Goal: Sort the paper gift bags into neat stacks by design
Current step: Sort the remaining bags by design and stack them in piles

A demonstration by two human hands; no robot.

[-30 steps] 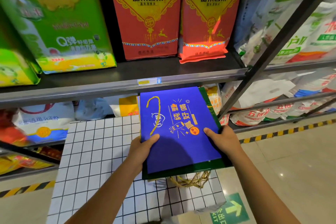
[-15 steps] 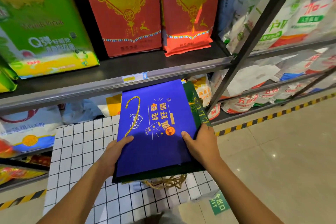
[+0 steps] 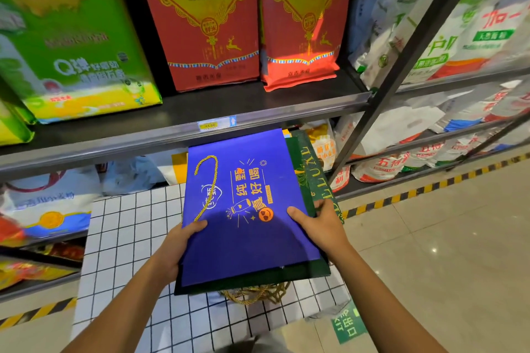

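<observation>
We note 2 bare hands holding a flat pile of paper gift bags above a white surface with a black grid pattern (image 3: 126, 238), in front of a dark metal shelving unit (image 3: 177, 123). The top item is a flat blue paper gift bag with orange print and a gold cord handle (image 3: 243, 226); it lies face up, slightly tilted, with its gold cord curved across its upper left area. Directly beneath it we record a dark green paper gift bag with gold lettering (image 3: 312, 180), which shows along the right edge and the near edge of the blue one. The left hand (image 3: 175, 249) grips the left edge of the pile, thumb on top of the blue bag and the other fingers hidden underneath. The right hand (image 3: 318, 226) grips the right edge, thumb pressed on the blue bag and fingers curled onto the green bag. A tangle of gold cord handles (image 3: 258, 294) hangs out from the near edge of the pile, over the grid surface. On the shelf above stand 2 red rice packs with gold diamond emblems (image 3: 200, 20) side by side, and a green and yellow pack (image 3: 71, 46) to their left. White sacks with printed labels (image 3: 430, 37) fill the shelves to the right. A yellow and black striped floor line (image 3: 430, 186) runs along the shelf base over beige tiles.
</observation>
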